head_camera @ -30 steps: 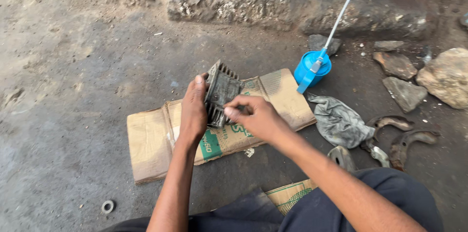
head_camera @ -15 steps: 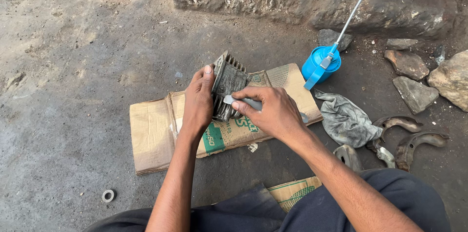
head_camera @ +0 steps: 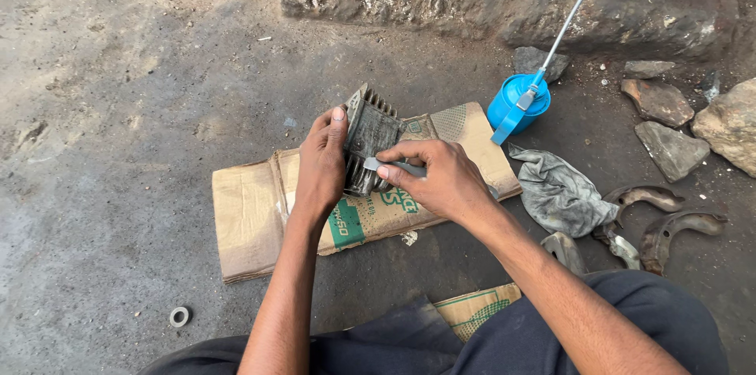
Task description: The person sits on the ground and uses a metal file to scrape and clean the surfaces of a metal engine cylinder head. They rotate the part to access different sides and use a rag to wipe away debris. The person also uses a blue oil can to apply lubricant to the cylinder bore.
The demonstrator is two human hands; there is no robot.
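Oil-dark ground (head_camera: 118,146) with a crumbling stone ledge (head_camera: 488,5) behind serves as the workplace, and a flattened cardboard sheet (head_camera: 252,217) is spread on it, seemingly to keep parts off the dirt. Left of the cardboard's near corner lies a small metal ring (head_camera: 180,316). On the cardboard, the left hand (head_camera: 321,166) wraps its fingers and thumb around a finned metal block (head_camera: 370,139), propping it on edge, probably so its face is easy to reach. The block's long axis runs up and away from the person, fins pointing at the ledge. The right hand (head_camera: 441,178) pinches a thin flat blade (head_camera: 386,165), laid across the block's face. Right of the cardboard stand a blue oil can (head_camera: 516,103), a grey rag (head_camera: 559,194) and curved brake shoes (head_camera: 669,225).
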